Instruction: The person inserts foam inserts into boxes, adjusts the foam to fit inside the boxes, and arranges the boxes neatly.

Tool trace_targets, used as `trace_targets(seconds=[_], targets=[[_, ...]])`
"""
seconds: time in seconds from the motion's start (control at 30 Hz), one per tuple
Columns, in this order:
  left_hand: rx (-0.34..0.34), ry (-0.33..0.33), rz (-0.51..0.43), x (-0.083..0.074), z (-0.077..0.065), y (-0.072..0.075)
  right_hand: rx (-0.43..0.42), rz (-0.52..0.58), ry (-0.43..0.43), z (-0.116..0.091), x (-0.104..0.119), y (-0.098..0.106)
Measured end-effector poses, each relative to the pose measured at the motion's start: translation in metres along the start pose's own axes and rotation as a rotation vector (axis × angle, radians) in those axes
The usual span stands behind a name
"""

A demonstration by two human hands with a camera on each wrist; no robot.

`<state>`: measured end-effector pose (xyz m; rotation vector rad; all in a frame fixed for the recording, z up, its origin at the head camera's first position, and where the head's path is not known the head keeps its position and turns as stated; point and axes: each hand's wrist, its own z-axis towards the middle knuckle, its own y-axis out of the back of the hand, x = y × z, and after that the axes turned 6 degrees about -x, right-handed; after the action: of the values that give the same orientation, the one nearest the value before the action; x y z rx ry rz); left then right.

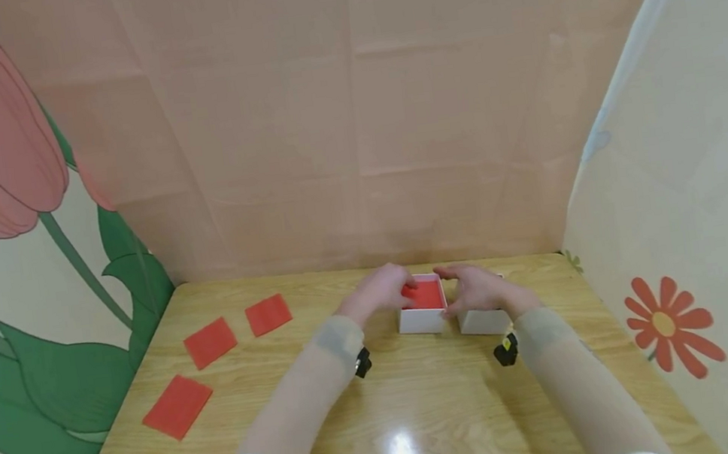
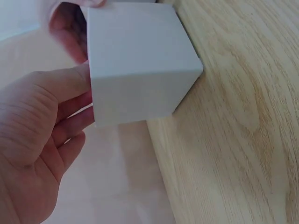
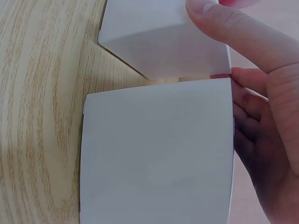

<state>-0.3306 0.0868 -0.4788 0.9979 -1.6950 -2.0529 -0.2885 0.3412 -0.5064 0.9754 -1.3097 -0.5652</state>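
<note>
Two small white boxes stand side by side near the back of the table. In the left box, a flat red sheet lies inside. My left hand reaches over that box's left rim, thumb and fingertips at the red sheet. From the left wrist, the fingertips vanish behind the white wall. My right hand holds the left box's right side, its thumb on the near face by the corner and its index finger at the far corner. The right box sits below that hand, its top mostly covered.
Three red square sheets lie flat at the left: one nearest the front, a middle one and a farther one. A pinkish cloth wall rises behind the wooden table. Patterned cloths hang at both sides.
</note>
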Motion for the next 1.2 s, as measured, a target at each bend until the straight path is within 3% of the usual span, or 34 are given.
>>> trace_targets(seconds=[0.47,0.97,1.2], targets=[[0.011,0.032,0.085,-0.004,0.006,-0.009,0.008,0.018,0.002,-0.002,0.001,0.000],[0.035,0.082,0.091,-0.010,0.007,-0.011,-0.008,0.007,0.008,-0.004,0.003,-0.002],[0.029,0.056,0.110,-0.010,0.007,-0.013,-0.008,0.008,0.000,-0.006,0.004,-0.002]])
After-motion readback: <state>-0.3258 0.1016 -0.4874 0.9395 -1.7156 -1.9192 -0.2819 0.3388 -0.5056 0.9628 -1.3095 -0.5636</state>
